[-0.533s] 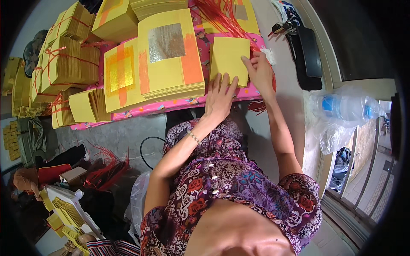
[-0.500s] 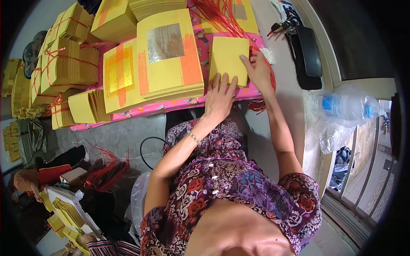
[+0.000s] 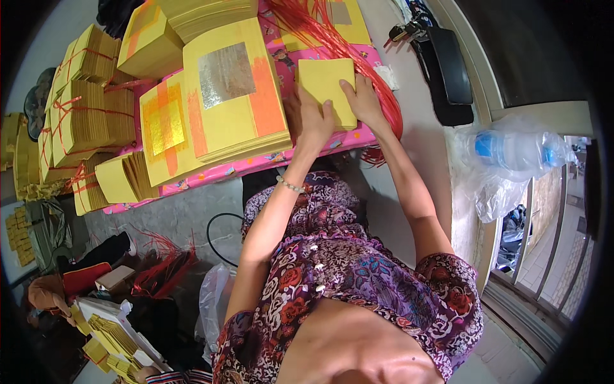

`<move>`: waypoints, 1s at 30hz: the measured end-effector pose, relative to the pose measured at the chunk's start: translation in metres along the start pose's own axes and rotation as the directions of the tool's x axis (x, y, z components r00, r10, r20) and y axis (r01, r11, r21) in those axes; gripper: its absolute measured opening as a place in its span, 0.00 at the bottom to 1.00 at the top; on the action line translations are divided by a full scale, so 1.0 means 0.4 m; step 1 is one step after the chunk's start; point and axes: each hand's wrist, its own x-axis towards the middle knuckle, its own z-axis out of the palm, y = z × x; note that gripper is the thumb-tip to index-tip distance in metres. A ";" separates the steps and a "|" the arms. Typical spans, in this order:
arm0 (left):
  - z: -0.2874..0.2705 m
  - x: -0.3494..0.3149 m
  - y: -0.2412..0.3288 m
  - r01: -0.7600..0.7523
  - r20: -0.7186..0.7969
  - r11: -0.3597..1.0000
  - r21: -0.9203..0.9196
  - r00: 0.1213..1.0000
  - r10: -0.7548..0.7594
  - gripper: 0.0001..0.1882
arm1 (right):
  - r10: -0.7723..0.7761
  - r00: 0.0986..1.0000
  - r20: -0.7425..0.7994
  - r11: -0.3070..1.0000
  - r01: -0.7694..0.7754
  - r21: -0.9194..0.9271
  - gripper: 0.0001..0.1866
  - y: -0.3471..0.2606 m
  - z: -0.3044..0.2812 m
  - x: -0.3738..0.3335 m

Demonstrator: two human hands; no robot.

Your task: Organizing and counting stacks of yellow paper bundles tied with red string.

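Yellow paper stack (image 3: 325, 83), edge pinched in right grip (image 3: 365, 104), left grip (image 3: 314, 123) alongside, fingers blurred, closure unclear

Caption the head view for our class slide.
Left hand and right hand touch a small yellow stack on a pink cover.

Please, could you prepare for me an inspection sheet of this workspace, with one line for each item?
Surface: pink patterned cloth, largely covered.
Job's things: small yellow paper stack, toward the cloth's right end.
Clutter: red strands beside it; larger stack with silver square at left; tied yellow bundles farther left.
Hands: left hand at the small stack's left side, right hand at its right edge, both thumbs on top.
Cables: thin dark loop below the cloth, possibly a cable.
Surroundings: plastic-wrapped bottle near the barred opening, at right.
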 end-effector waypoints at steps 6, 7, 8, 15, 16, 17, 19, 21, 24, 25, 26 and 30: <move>0.038 0.020 0.006 0.047 0.046 0.974 0.224 0.997 -0.058 0.37 | 0.031 0.998 -0.047 0.998 -0.034 -0.054 0.29 0.025 -0.029 -0.009; 0.034 0.017 0.001 -0.002 0.033 0.997 0.075 0.999 -0.001 0.37 | 0.029 0.998 -0.046 0.998 -0.032 -0.061 0.29 0.021 -0.020 -0.018; 0.034 0.021 -0.013 -0.062 0.015 0.994 -0.089 0.998 0.064 0.36 | 0.026 0.998 -0.060 0.996 -0.030 -0.078 0.29 0.014 -0.021 -0.017; -0.022 -0.005 -0.034 -0.042 0.023 0.992 -0.121 0.999 0.045 0.35 | 0.123 0.992 0.034 0.991 -0.124 0.054 0.33 -0.048 -0.007 -0.043; -0.027 -0.004 -0.036 -0.041 0.027 0.993 -0.114 0.999 0.044 0.36 | 0.140 0.988 0.061 0.989 -0.143 0.038 0.33 -0.063 -0.021 -0.048; -0.023 -0.002 -0.052 -0.053 0.054 0.992 -0.118 0.997 0.060 0.36 | 0.161 0.986 0.039 0.986 -0.162 0.046 0.33 -0.060 -0.030 -0.050; -0.012 0.006 -0.056 -0.052 0.039 0.990 0.129 0.998 0.047 0.38 | 0.133 0.987 0.088 0.983 -0.143 0.118 0.32 -0.054 -0.044 -0.053; -0.019 0.012 -0.034 0.012 0.111 0.991 0.134 0.993 -0.027 0.38 | 0.157 0.985 0.074 0.981 -0.164 0.105 0.33 -0.051 -0.041 -0.054; -0.028 0.008 0.001 0.000 0.121 0.972 0.236 0.992 -0.030 0.39 | 0.164 0.981 0.102 0.979 -0.175 0.102 0.34 -0.038 -0.035 -0.040; -0.030 0.009 0.012 -0.081 0.080 0.944 0.319 0.995 0.058 0.40 | 0.169 0.976 0.134 0.975 -0.186 0.120 0.35 -0.040 -0.042 -0.038; -0.031 0.009 0.023 -0.086 0.083 0.944 0.318 0.995 0.063 0.40 | 0.174 0.971 0.165 0.971 -0.197 0.138 0.36 -0.042 -0.047 -0.036; -0.038 0.001 0.086 -0.179 0.040 0.897 0.404 0.983 0.178 0.39 | 0.200 0.975 0.093 0.972 -0.209 0.105 0.36 -0.051 -0.048 -0.041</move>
